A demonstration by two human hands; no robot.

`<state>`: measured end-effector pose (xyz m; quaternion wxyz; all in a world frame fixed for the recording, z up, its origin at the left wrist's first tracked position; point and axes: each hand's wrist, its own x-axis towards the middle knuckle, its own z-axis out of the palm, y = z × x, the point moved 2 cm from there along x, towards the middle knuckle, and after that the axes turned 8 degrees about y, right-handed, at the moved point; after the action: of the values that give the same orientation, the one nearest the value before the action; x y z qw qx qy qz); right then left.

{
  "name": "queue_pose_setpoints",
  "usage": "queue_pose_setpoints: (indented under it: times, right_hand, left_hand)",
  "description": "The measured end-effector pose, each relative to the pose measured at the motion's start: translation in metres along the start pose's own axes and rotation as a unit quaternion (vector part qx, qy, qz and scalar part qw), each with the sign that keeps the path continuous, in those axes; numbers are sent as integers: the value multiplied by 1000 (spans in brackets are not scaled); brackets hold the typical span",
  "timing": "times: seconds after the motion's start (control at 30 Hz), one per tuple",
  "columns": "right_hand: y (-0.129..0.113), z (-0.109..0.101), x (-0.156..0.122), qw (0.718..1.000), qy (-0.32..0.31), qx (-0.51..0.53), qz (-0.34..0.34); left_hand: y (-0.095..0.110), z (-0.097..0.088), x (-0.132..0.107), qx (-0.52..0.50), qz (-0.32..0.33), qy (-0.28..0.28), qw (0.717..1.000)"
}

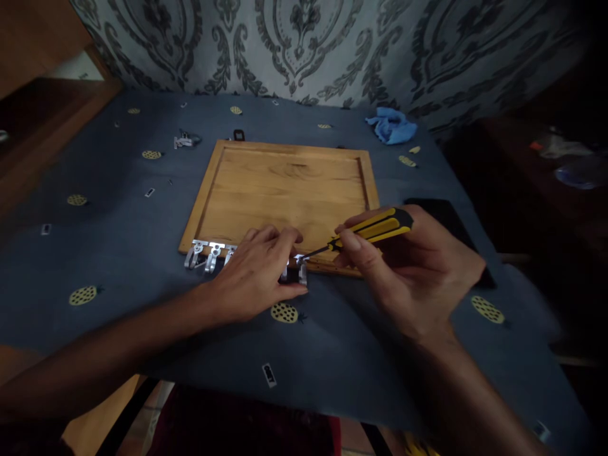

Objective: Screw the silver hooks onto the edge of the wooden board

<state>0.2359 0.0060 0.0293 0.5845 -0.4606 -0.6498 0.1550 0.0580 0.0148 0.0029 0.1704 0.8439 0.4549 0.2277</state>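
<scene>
A framed wooden panel (285, 190) lies flat on the cloth. Silver metal hinges (215, 256) sit in a row along its near edge. My left hand (251, 272) is closed over that edge, fingers on the panel and thumb against the rightmost hinge (303, 273); it partly covers the hinges beside it. Between the thumb and fingers of my right hand (408, 272) is a yellow and black screwdriver (375, 229). Its shaft slants down to the left, and the tip meets the rightmost hinge; any screw there is too small to make out.
Another loose hinge (186, 139) lies behind the panel's left side, near a small black square piece (239, 135). A crumpled blue cloth (392, 125) is at the back right. A dark flat object (441, 221) lies right of the panel. Patterned fabric (304, 50) hangs behind the table.
</scene>
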Motion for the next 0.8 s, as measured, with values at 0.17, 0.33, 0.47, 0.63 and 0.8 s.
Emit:
queue_pose_setpoints:
  times: [0.17, 0.33, 0.47, 0.63, 0.8]
  right_hand:
    - [-2, 2, -2, 1000, -12, 11, 19]
    - [-2, 1, 0, 999, -36, 10, 29]
    - [-4, 0, 6, 997, -74, 13, 30]
    - [-3, 0, 12, 994, -97, 40, 34]
    - [2, 2, 9, 995, -79, 47, 46]
  left_hand:
    - [1, -1, 0, 1, -5, 0, 1000]
    - [1, -1, 0, -1, -6, -2, 1000]
    - [0, 0, 0, 1, -6, -4, 1000]
    - [0, 0, 0, 6, 5, 2, 1000]
    - [0, 0, 0, 8, 7, 3, 1000]
